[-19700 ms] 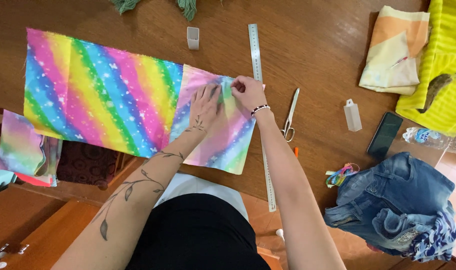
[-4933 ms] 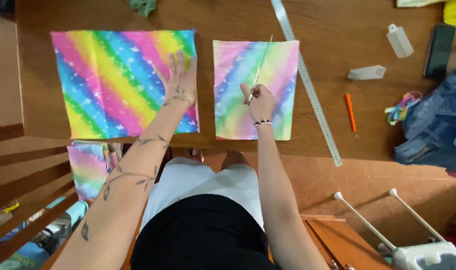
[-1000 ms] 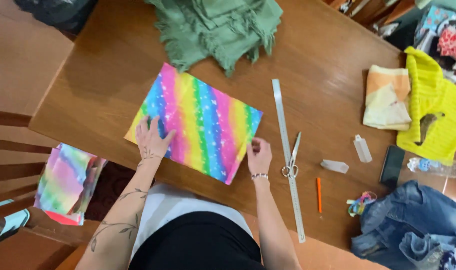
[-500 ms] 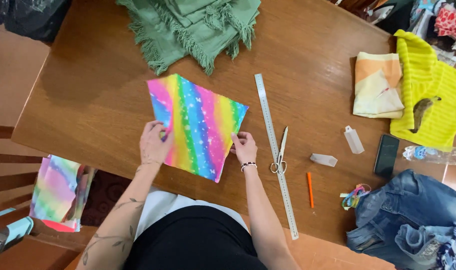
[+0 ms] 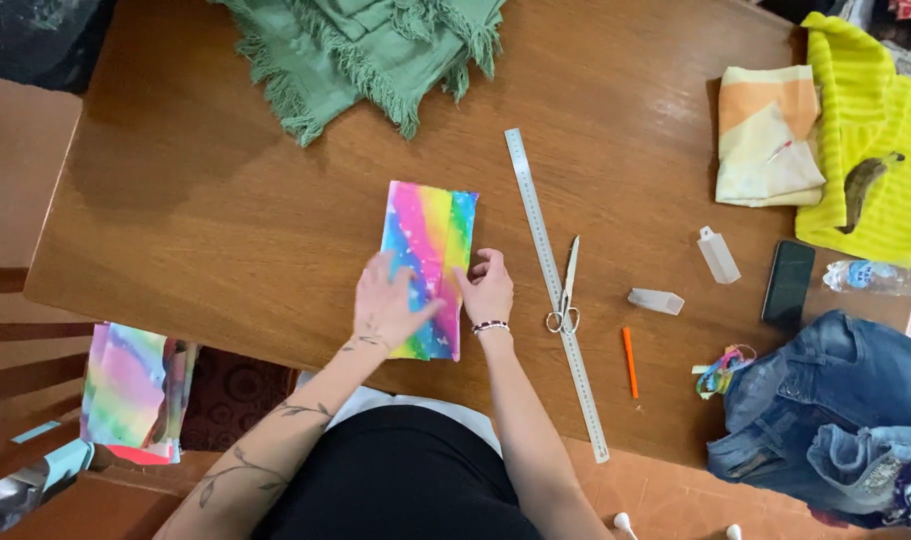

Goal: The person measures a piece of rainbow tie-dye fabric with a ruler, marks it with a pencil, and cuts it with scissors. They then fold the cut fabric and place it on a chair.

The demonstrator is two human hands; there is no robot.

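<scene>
A folded piece of rainbow-striped fabric (image 5: pixel 432 232) lies as a narrow upright rectangle near the front middle of the wooden table (image 5: pixel 206 200). My left hand (image 5: pixel 390 300) lies flat on its lower left part, fingers spread across the cloth. My right hand (image 5: pixel 489 288) rests at the fabric's lower right edge, fingers curled against it. A bead bracelet is on the right wrist.
A long metal ruler (image 5: pixel 554 285) lies right of the fabric, with scissors (image 5: pixel 567 290) across it. An orange pen (image 5: pixel 630 361), two small clear boxes (image 5: pixel 718 254), a phone (image 5: pixel 788 284), jeans (image 5: pixel 826 410), green fringed cloth (image 5: pixel 366 50), yellow cloth (image 5: pixel 876 150) and more rainbow fabric on a chair (image 5: pixel 131 385) surround it.
The rainbow fabric has been folded from a wide sheet into a narrow strip. Both hands have come together onto its lower end.
</scene>
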